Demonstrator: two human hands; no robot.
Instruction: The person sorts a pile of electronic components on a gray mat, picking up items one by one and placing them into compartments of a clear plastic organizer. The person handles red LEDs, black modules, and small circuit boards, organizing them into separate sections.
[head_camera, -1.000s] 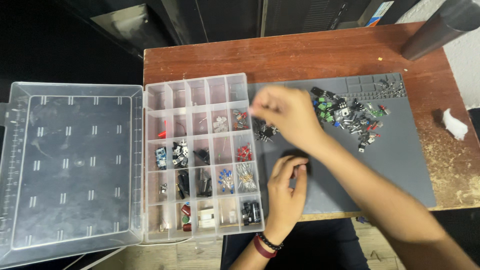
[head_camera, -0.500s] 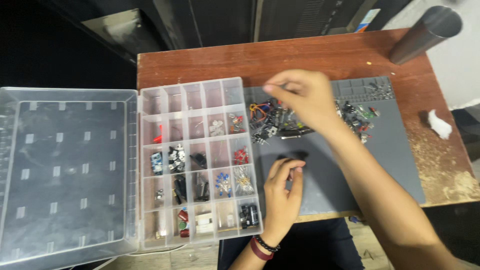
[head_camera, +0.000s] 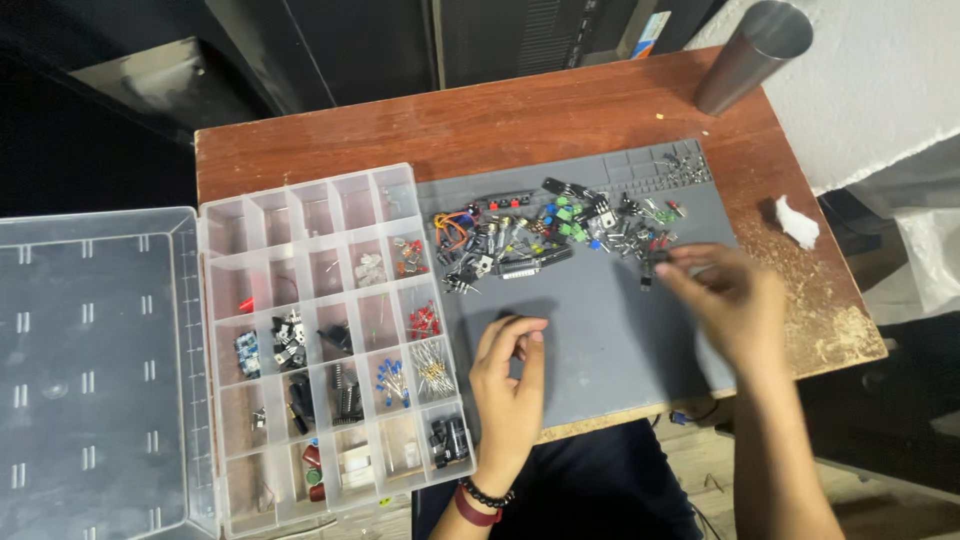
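Observation:
My left hand (head_camera: 510, 385) rests on a grey work mat (head_camera: 600, 350), fingers curled toward the thumb; I cannot see whether anything small is pinched there. It wears a red and a black bead bracelet (head_camera: 478, 500). My right hand (head_camera: 725, 300) is blurred over the mat's right side, fingers apart, tips touching the right end of a scattered pile of small electronic components (head_camera: 540, 235). A tiny black part (head_camera: 646, 281) lies just below its fingertips. Left of the mat is a clear compartment box (head_camera: 300, 200) holding sorted parts.
The box's clear lid (head_camera: 90, 370) lies open flat, hanging off the left of the wooden table (head_camera: 500, 120). A grey metal cylinder (head_camera: 750, 55) stands at the back right. A white crumpled scrap (head_camera: 798, 222) lies by the worn right edge.
My right hand has moved from the left part of the pile to its right end. The components now lie spread in a row across the mat. The left hand stays put.

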